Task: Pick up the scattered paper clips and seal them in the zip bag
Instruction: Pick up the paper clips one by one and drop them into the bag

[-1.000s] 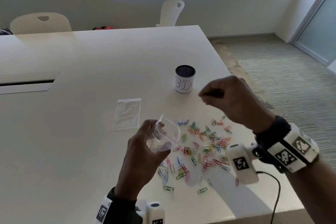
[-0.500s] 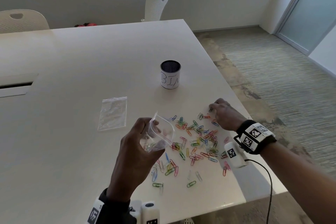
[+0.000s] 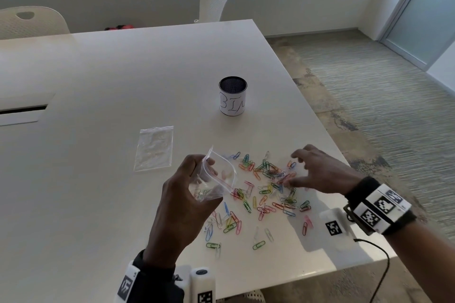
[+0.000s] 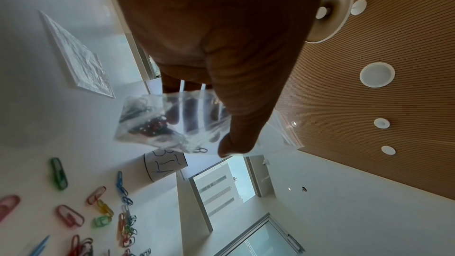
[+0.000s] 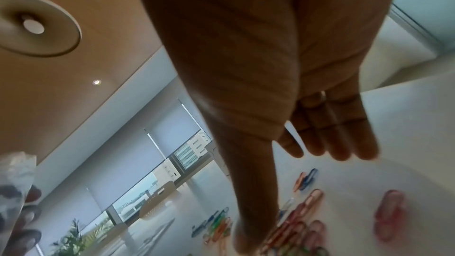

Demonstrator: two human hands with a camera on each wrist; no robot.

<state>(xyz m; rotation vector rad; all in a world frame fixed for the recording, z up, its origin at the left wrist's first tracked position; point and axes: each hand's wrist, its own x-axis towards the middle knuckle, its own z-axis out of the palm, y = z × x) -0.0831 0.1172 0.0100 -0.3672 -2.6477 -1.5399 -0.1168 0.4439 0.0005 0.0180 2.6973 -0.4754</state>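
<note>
My left hand point(image 3: 189, 192) grips a small clear zip bag point(image 3: 216, 177) above the table, its mouth gaping toward the right; a few clips lie inside the zip bag point(image 4: 157, 122), with thumb and fingers curled round it. Several coloured paper clips point(image 3: 266, 192) lie scattered on the white table point(image 3: 98, 204) to the right of and below the bag. My right hand point(image 3: 299, 170) hovers over the right side of the pile, fingers spread and straight, holding nothing. In the right wrist view the fingers point(image 5: 339, 143) stretch out above the paper clips point(image 5: 305, 221).
A second, flat zip bag point(image 3: 154, 147) lies left of the pile. A black mesh cup with a white label point(image 3: 232, 98) stands behind the clips. The table's right edge runs close to my right wrist. Chairs point(image 3: 214, 0) stand at the far side.
My right hand came down from in front of the cup to the far right clips, then shifted toward the pile's middle with its fingers spread. The left hand kept holding the bag.
</note>
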